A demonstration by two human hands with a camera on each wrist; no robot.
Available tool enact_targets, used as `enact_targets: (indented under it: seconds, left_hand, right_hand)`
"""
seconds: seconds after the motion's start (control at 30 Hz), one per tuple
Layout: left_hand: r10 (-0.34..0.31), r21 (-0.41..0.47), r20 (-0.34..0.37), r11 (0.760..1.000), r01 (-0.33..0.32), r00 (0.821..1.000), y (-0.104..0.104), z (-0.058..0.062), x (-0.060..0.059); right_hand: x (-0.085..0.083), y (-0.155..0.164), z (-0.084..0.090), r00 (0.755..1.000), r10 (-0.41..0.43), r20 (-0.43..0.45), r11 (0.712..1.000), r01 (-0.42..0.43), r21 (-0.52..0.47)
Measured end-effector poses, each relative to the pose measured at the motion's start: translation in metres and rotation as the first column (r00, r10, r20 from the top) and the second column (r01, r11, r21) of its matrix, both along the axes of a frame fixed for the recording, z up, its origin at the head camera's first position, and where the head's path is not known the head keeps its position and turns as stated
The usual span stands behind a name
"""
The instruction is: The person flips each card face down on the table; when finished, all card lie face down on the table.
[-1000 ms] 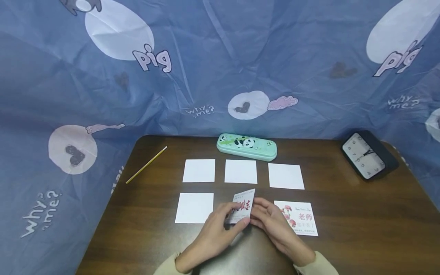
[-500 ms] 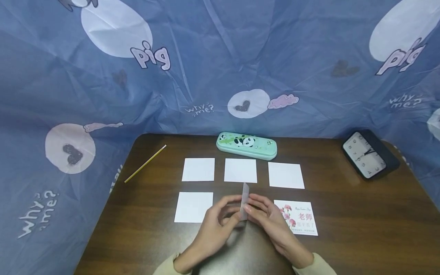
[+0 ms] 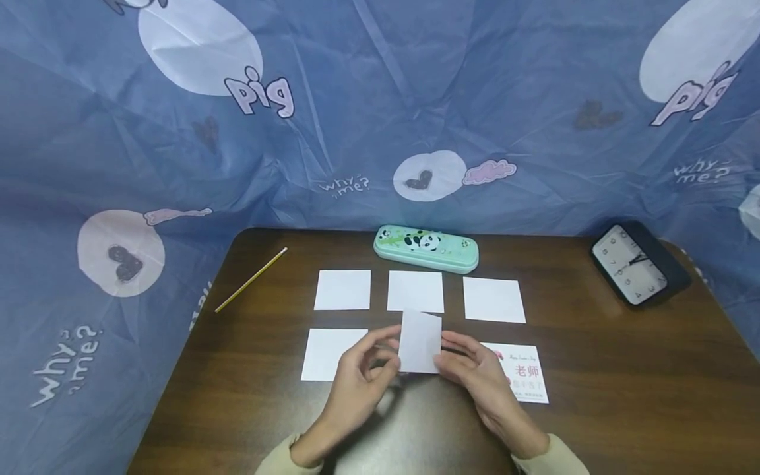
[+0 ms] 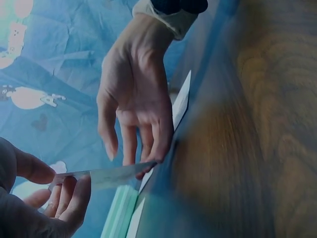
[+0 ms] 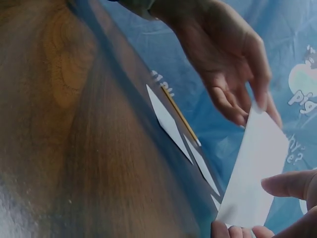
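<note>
Between my two hands a white card [image 3: 420,343] is held up over the table, its blank side facing the head camera. My left hand [image 3: 356,386] pinches its left edge with thumb and fingers. At the opposite edge, my right hand [image 3: 487,386] grips it, the thumb lying on the blank face [image 5: 255,173] in the right wrist view. Partly behind the right hand lies a card printed with red flowers and Chinese characters [image 3: 527,375]. A blank white card [image 3: 331,355] lies beside the left hand, partly covered by it. The held card's other side is hidden from the head view.
Three blank white cards, left [image 3: 342,290], middle [image 3: 410,290] and right [image 3: 494,300], form a row farther back. Behind them is a mint-green panda pencil case [image 3: 425,249]. A yellow pencil [image 3: 251,280] lies at left, a black clock [image 3: 638,264] stands at right. A blue printed cloth [image 3: 356,132] hangs behind the table.
The card between the hands has turned from its printed side, through edge-on, to its blank side. The hands have drawn slightly apart; the cards on the table have stayed put.
</note>
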State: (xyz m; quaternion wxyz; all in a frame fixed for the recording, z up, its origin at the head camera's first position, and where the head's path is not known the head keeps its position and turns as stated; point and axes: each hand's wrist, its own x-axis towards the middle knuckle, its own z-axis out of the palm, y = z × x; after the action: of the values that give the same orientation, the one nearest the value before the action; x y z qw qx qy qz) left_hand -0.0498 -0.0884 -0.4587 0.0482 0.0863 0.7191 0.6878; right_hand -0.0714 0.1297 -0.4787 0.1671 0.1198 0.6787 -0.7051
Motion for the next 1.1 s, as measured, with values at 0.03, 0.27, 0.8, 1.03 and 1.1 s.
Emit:
enact_targets:
  seconds: [0.03, 0.27, 0.8, 1.03, 1.1]
  left_hand:
    - [0.011, -0.008, 0.008, 1.0, -0.011, 1.0, -0.001, 0.0, -0.001]
    - [0.069, -0.054, 0.032, 0.996, -0.067, 0.997, -0.004, -0.006, -0.004]
    - [0.096, -0.318, -0.019, 0.943, -0.097, 0.995, -0.014, -0.02, -0.007]
    - [0.033, -0.402, 0.01, 0.915, -0.026, 0.999, -0.016, -0.022, -0.005]
    - [0.022, -0.407, 0.022, 0.914, -0.011, 1.0, -0.016, -0.022, -0.004]
  right_hand:
    - [0.0, 0.001, 0.0, 1.0, -0.005, 0.005, 1.0, 0.005, 0.007]
    - [-0.001, 0.005, -0.001, 1.0, -0.015, 0.02, 1.0, 0.015, 0.017]
    - [0.011, 0.011, 0.0, 0.999, -0.001, 0.048, 0.999, -0.001, 0.048]
    - [0.013, 0.014, 0.002, 0.999, 0.02, 0.037, 0.998, -0.022, 0.063]
    - [0.013, 0.015, 0.001, 0.999, 0.027, 0.034, 0.998, -0.028, 0.057]
